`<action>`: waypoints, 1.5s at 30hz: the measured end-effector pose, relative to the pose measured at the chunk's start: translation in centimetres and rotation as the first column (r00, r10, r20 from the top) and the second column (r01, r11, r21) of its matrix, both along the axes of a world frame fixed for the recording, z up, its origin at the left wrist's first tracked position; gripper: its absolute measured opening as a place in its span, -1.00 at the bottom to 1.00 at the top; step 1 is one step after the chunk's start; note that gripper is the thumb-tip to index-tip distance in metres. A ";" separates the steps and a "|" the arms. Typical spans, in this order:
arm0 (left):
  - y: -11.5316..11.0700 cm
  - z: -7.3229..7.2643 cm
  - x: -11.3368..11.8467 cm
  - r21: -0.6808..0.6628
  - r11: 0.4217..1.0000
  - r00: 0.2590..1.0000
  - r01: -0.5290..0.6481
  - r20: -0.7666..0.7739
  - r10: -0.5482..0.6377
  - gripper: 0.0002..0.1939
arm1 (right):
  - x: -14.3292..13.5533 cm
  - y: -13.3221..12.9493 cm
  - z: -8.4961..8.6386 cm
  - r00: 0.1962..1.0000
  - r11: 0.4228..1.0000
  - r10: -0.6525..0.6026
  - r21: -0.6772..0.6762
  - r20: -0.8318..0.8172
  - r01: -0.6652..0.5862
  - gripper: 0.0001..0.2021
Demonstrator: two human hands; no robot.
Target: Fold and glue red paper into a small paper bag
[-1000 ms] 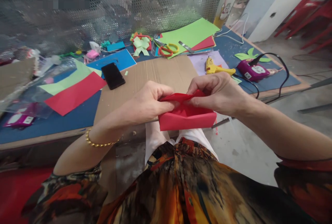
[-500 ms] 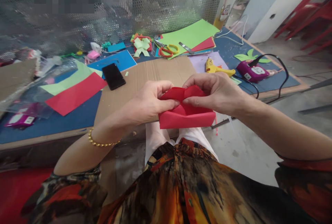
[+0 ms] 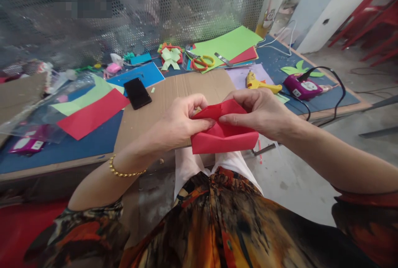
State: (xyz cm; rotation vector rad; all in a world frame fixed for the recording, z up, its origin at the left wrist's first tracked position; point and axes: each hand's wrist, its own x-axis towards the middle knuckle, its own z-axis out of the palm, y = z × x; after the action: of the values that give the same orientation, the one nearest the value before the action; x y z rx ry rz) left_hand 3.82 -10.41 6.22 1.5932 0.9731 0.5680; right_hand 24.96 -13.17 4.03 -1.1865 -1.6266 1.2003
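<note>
While a blue-topped bench (image 3: pixel 104 137) spans the view, a brown cardboard sheet (image 3: pixel 195 83) covers its middle. Beyond the cardboard, a bright green sheet (image 3: pixel 228 46) lies over red paper (image 3: pixel 245 56). On the left, a blue sheet (image 3: pixel 147 73), a pale green piece of paper (image 3: pixel 74 102) and a red strip (image 3: pixel 93 114) lie loosely together.

Over the person's lap, close to the near edge of the bench, is an open-topped red paper box (image 3: pixel 225 146). The left hand (image 3: pixel 180 121) has its grip closed on the far side at the left, thumb inside. The right hand (image 3: pixel 261 112) has its grip closed on the same side further right, thumb also inside; the two thumb tips are near each other.

A purple plug box (image 3: pixel 303 87) sits at the right of the bench, beside a yellow glue gun (image 3: pixel 263 85). Scissors (image 3: pixel 203 61) with red and yellow handles rest against the green sheet. A black phone (image 3: pixel 137 93) lies across the cardboard's left edge. Near it is a tiny pale scrap (image 3: pixel 153 90).
</note>
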 end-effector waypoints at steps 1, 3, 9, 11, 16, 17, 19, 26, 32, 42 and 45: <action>0.0 0.0 0.0 -0.002 1.000 1.000 0.001 0.007 -0.001 -0.81 | 0.0 0.0 0.0 1.000 1.000 0.005 0.008 0.001 -0.005 -0.77; 0.0 0.0 0.0 -0.013 1.000 1.000 0.010 0.010 -0.010 -0.81 | 0.0 0.0 0.1 1.000 1.000 0.018 0.018 0.002 -0.018 -0.78; 0.2 0.0 -0.2 -0.017 1.000 1.000 0.016 0.022 -0.016 -0.82 | 0.0 0.2 -0.2 0.999 1.000 0.030 0.005 -0.030 -0.029 -0.67; 0.2 -0.2 -0.2 -0.037 0.999 0.999 0.024 0.044 -0.022 -0.83 | 0.1 0.3 -0.4 0.999 1.000 0.022 -0.005 -0.030 -0.022 -0.61; 0.7 -0.9 -0.2 -0.073 0.993 0.992 0.097 0.086 -0.091 -0.88 | 0.2 0.6 -0.7 1.000 1.000 0.004 0.007 -0.008 -0.004 -0.60; 0.8 -1.0 -0.2 -0.074 0.990 0.990 0.119 0.085 -0.112 -0.89 | 0.3 0.6 -0.8 1.000 1.000 0.004 0.014 0.008 -0.004 -0.62; 1.1 -1.2 -0.2 -0.066 0.988 0.988 0.140 0.081 -0.135 -0.89 | 0.4 0.7 -0.8 0.999 0.999 0.006 0.034 0.047 -0.007 -0.64; 1.3 -1.4 0.0 -0.081 0.988 0.989 0.135 0.078 -0.128 -0.88 | 0.6 1.5 -0.8 0.991 0.986 0.035 0.155 0.133 -0.056 -0.49; 1.1 -1.4 0.3 -0.113 0.987 0.993 0.113 0.047 -0.108 -0.93 | 0.6 1.8 -1.3 0.987 0.970 0.048 0.228 0.155 -0.083 -0.60; 0.9 -1.4 0.6 -0.269 0.959 0.988 0.091 0.141 -0.055 -0.87 | 0.5 1.3 -1.6 0.983 0.917 0.003 0.392 0.183 -0.076 -0.50; 0.7 -1.3 0.8 -0.307 0.950 0.987 0.059 0.159 -0.010 -0.86 | 0.4 1.2 -1.7 0.985 0.927 0.012 0.369 0.170 -0.074 -0.49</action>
State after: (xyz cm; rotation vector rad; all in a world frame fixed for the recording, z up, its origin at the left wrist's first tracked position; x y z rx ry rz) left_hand 4.65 -9.72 4.92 1.2624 0.8685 0.4803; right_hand 25.36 -11.93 2.33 -1.0273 -1.9114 0.7822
